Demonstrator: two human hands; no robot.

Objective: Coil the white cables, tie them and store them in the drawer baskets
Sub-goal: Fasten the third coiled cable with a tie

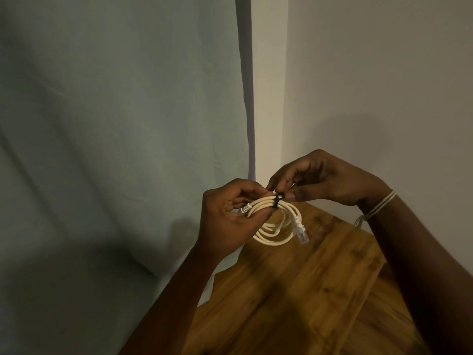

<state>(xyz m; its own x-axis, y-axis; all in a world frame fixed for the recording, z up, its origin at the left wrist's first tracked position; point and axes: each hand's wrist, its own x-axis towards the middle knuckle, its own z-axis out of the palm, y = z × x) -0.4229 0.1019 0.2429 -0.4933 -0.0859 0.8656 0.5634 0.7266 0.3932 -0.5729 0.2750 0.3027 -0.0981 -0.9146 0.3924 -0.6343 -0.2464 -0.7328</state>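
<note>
A coiled white cable (275, 234) hangs in the air above the wooden top, with one clear plug (302, 234) dangling at its right side. My left hand (227, 216) grips the coil at its upper left, fingers curled round the strands. A black tie (277, 199) wraps the strands at the top of the coil. My right hand (320, 178) pinches that black tie from above with thumb and fingertips. The cable's other plug sits partly hidden inside my left hand.
A wooden top (307, 290) lies below my hands at the lower right. A pale cloth (115, 149) hangs along the left, and a plain wall (384, 73) rises at the right. A striped band (378, 206) circles my right wrist.
</note>
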